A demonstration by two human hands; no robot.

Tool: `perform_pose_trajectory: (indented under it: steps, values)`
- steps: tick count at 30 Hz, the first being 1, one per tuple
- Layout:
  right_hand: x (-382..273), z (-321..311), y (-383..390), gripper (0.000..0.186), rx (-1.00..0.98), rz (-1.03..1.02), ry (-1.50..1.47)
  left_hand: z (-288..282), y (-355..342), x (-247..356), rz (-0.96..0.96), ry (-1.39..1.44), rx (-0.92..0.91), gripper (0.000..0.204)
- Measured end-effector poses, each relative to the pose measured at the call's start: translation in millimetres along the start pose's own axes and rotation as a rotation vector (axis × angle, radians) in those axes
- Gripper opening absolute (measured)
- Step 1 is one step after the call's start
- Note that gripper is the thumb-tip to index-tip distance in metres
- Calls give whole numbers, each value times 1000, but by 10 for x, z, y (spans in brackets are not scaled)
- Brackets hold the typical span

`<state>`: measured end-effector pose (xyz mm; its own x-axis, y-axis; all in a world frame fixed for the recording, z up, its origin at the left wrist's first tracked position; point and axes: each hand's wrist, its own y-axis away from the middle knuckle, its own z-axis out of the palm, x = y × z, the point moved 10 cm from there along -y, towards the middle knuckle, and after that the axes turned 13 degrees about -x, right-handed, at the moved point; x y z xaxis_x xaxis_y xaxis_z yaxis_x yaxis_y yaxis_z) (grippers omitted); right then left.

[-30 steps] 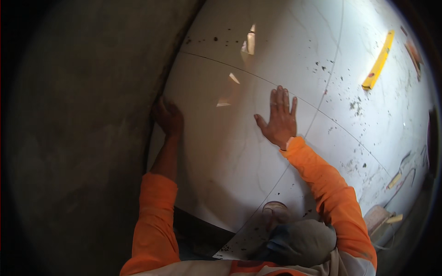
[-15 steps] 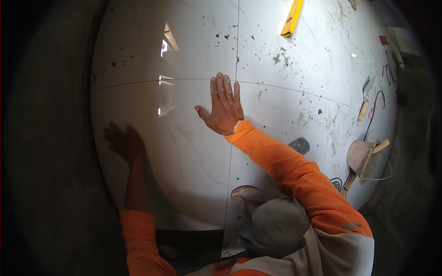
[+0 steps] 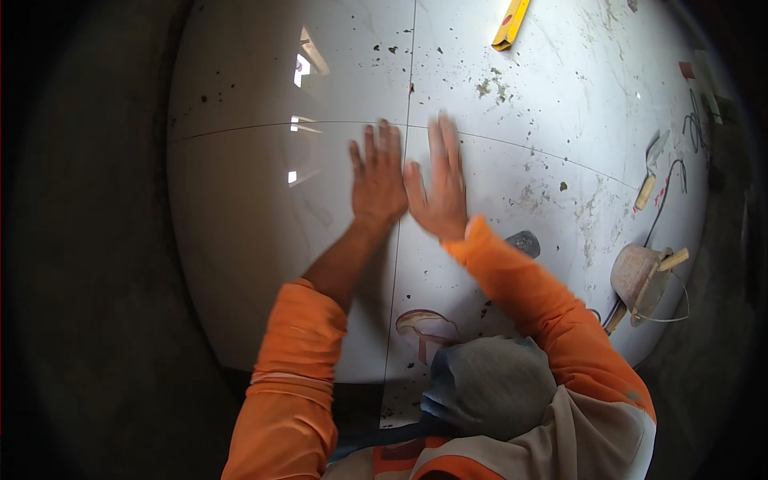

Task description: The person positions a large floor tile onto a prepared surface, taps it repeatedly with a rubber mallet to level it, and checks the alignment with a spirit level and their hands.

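Observation:
My left hand (image 3: 380,178) lies with fingers spread on a glossy white tile (image 3: 248,256), just left of the long joint and near the cross joint. Right beside it, my right hand (image 3: 442,188) is stretched out over the neighbouring tile (image 3: 512,184), its fingers slightly blurred. Neither hand holds anything. Close to my right forearm lies a dark grey cylindrical thing (image 3: 524,243), partly hidden by the sleeve. Nearer to me, beside my knee (image 3: 492,388), is a brown-rimmed round shape (image 3: 426,324) that I cannot make out.
A yellow spirit level (image 3: 510,26) lies at the far side. To the right are a trowel (image 3: 652,170) with a wooden handle, a dark cable (image 3: 661,204) and a mortar-stained bucket (image 3: 632,270) with a wooden handle sticking out. Crumbs of mortar dot the tiles.
My left hand has swept right from the tile's left side to the joint. My right hand has shifted right across the joint onto the neighbouring tile.

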<state>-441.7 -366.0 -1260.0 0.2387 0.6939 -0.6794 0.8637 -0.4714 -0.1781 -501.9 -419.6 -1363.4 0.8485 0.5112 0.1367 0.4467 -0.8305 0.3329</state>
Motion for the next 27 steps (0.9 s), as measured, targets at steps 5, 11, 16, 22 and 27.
perform_pose_trajectory:
  steps: [5,11,16,22,27]
  values:
    - [-1950,-67,-1505,59,217,-558,-192,118,323,202,96,244,101,62]
    - [-1089,1545,-1009,81,-324,-362,-93,199,1338,-263,160,563,110,58]
    - [-254,1565,-729,88,-604,-160,367,471,2202,-1977,-711,126,74,64]
    - [-1562,1714,-782,88,-581,-153,-202,629,2435,-2515,-931,107,24,70]
    - [-1105,1803,-722,84,-522,-240,-6,783,2352,-2215,-778,634,35,71]
